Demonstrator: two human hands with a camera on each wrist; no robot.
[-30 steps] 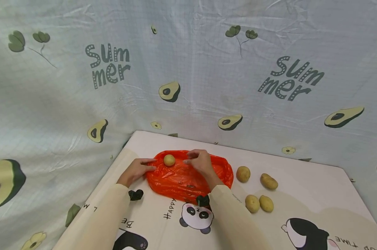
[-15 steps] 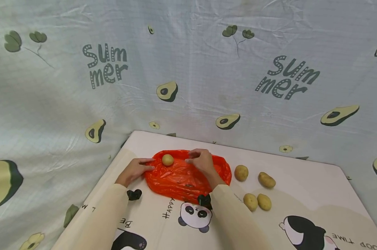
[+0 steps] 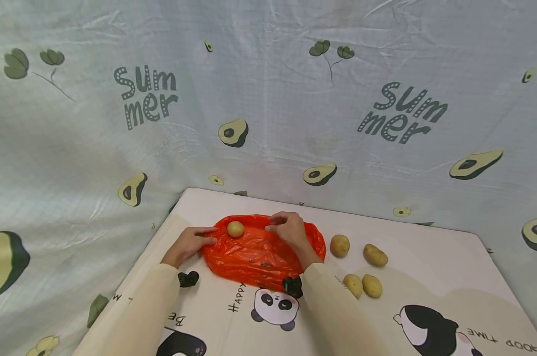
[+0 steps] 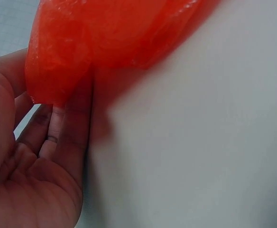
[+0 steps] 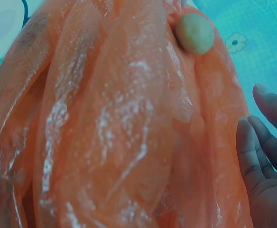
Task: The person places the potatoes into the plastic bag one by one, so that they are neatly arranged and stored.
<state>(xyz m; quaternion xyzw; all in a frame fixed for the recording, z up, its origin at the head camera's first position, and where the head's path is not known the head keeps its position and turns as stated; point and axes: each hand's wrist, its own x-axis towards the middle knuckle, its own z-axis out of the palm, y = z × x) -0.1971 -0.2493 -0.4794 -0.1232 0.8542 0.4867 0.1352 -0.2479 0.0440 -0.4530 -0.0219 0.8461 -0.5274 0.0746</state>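
Observation:
A crumpled red plastic bag (image 3: 242,259) lies spread on the table, with one round potato (image 3: 235,229) on it near its back left rim. At the bag's left end, my left hand (image 3: 189,246) touches the plastic with fairly straight fingers; the left wrist view shows the bag's edge (image 4: 58,71) between thumb and fingers, hiding some fingertips. My right hand (image 3: 290,230) is over the back rim, thumb and fingers apart. In the right wrist view its fingers (image 5: 247,152) lie alongside the bag's edge, with nothing gripped between them and the thumb.
Right of the bag lie several potatoes: one near its end (image 3: 339,245), an oblong one (image 3: 375,255) and a front pair, left (image 3: 353,285) and right (image 3: 372,286). A printed cloth (image 3: 259,89) hangs behind the panda-patterned table (image 3: 233,326).
The head view has shifted slightly, so everything sits a little further left in it. Both hands, the bag and the potatoes keep practically the same places relative to each other.

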